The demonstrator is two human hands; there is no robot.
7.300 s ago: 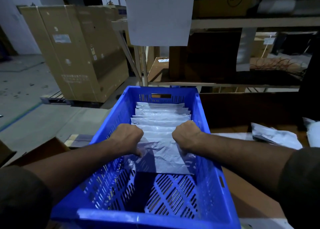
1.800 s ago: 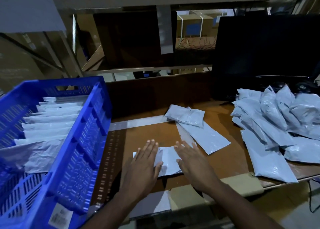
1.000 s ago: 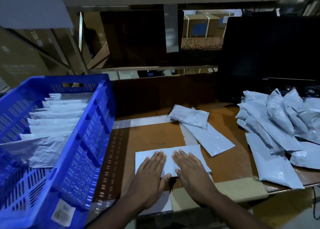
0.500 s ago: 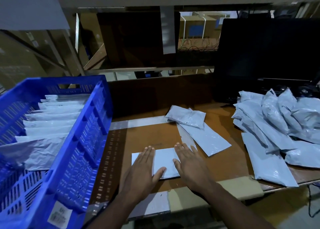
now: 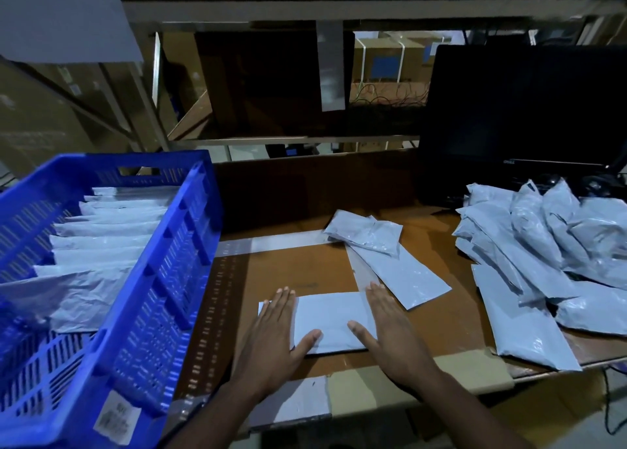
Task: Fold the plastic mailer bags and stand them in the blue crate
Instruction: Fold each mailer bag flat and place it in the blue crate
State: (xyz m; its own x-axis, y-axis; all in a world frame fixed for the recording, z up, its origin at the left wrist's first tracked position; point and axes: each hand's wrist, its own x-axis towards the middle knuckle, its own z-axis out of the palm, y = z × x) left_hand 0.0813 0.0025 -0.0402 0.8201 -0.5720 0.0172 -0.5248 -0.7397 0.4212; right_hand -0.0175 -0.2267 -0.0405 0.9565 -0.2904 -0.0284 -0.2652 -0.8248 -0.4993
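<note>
plastic film this thin will be light, limp and slick, we judge. the folded pale grey plastic mailer bag (image 5: 327,323) lies flat on the brown wooden desk (image 5: 291,268), just right of the blue slatted plastic crate (image 5: 163,279). our left hand (image 5: 273,330) and right hand (image 5: 386,326) lie on it with straight fingers, pressing its two ends and gripping nothing. we would pinch it along the creased edge, since it may spring open or slide.
</note>
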